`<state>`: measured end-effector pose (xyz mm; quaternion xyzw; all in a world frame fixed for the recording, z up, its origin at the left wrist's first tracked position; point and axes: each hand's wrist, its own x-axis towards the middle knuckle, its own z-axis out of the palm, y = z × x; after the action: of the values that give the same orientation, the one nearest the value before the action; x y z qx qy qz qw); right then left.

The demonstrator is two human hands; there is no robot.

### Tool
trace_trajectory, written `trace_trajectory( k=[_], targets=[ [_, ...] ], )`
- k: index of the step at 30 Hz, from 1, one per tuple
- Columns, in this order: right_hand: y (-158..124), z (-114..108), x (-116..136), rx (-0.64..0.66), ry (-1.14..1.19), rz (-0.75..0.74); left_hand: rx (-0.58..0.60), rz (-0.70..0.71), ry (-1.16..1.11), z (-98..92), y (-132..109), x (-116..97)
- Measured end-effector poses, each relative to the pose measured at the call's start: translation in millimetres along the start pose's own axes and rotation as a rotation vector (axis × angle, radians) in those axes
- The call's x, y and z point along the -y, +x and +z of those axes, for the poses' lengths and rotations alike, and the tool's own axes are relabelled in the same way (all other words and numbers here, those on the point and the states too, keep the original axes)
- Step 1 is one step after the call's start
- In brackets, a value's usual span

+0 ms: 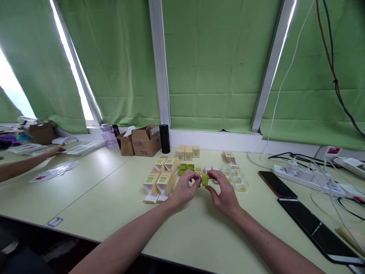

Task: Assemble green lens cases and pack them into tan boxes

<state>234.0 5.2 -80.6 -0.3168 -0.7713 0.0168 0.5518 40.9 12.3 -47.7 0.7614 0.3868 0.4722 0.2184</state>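
My right hand grips a small green case between thumb and fingers, above the table. My left hand is at the case's left side, thumb and forefinger pinched together; what they hold, if anything, is too small to tell. Behind my left hand sit several green cases and some small yellowish pieces. Open cardboard boxes with green labels stand to the left. Right of the case, partly behind my right hand, lies a clear plastic tray with round yellow items.
Small closed boxes stand at the back, near a black cylinder and brown cartons. Two phones and a power strip with cables lie right. Another person's arm reaches in over papers at far left.
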Motion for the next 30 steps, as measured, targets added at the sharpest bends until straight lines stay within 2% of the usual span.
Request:
trace_trajectory(
  k=[30],
  targets=[
    [0.9,0.4,-3.2,0.006,-0.003,0.01,-0.008,-0.028,0.01,-0.4,-0.3,-1.7]
  ],
)
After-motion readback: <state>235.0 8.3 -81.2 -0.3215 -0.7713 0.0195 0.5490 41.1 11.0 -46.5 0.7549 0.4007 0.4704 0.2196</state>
